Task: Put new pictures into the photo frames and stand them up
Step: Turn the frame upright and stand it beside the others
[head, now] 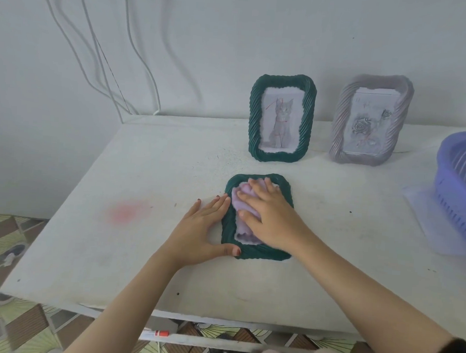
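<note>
While the right hand (270, 214) lies flat, fingers spread and straight, pressing a lilac picture (237, 201) down into the opening of a green frame (259, 254), the left hand (203, 229) steadies that frame. Its straight fingers run along the left edge and its thumb touches the near left corner. Neither hand curls round anything; both press with released, flat fingers. The frame lies flat on the desk (144, 170), near the middle, and the picture looks wrinkled and not yet seated. I cannot tell whether the frame lies face up or face down.

The step in hand looks like fitting the picture into this third frame. The next move probably calls for smoothing the sheet until its edges tuck under the rim, then closing the back, if there is one, and lifting the frame upright.

Behind it stand two finished ones, well apart from the hands: a green cat frame (254, 117) and, to its right, a grey rose frame (340, 128). A lilac basket (453, 169) sits at the desk's right edge.

No brand or label can be read; faint marks at the top of the rose picture are too blurred to read.
</note>
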A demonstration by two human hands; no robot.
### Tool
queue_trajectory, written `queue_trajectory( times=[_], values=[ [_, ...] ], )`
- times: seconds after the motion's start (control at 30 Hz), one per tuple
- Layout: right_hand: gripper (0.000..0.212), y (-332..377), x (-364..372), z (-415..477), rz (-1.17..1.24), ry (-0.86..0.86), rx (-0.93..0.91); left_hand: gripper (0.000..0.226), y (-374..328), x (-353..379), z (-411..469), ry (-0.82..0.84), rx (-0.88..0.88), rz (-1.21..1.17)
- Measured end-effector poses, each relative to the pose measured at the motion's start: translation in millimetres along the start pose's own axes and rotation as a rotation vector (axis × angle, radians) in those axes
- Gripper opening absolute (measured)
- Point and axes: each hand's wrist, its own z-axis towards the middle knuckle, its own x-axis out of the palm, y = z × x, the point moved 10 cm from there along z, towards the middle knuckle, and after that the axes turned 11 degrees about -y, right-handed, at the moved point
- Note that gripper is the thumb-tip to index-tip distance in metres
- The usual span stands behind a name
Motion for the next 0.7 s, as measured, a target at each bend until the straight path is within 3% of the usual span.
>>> queue_trajectory(
  times=[0.23, 0.47, 0.7],
  values=[
    [0.060, -0.7, -15.2, -72.9, 0.009, 0.061, -0.105, 0.118, 3.6, 0.6, -0.2, 0.000, -0.010, -0.003],
    [0.048, -47.9, -27.3, -11.6, -0.183, -0.009, 0.065, 0.118, 0.6, -0.6, -0.5, 0.004, -0.008, -0.010],
    [0.045, -3.2, -4.6, -14.1, -0.003, 0.025, 0.013, 0.119, 1.2, 0.3, -0.9, 0.020, -0.030, -0.031]
  ],
)
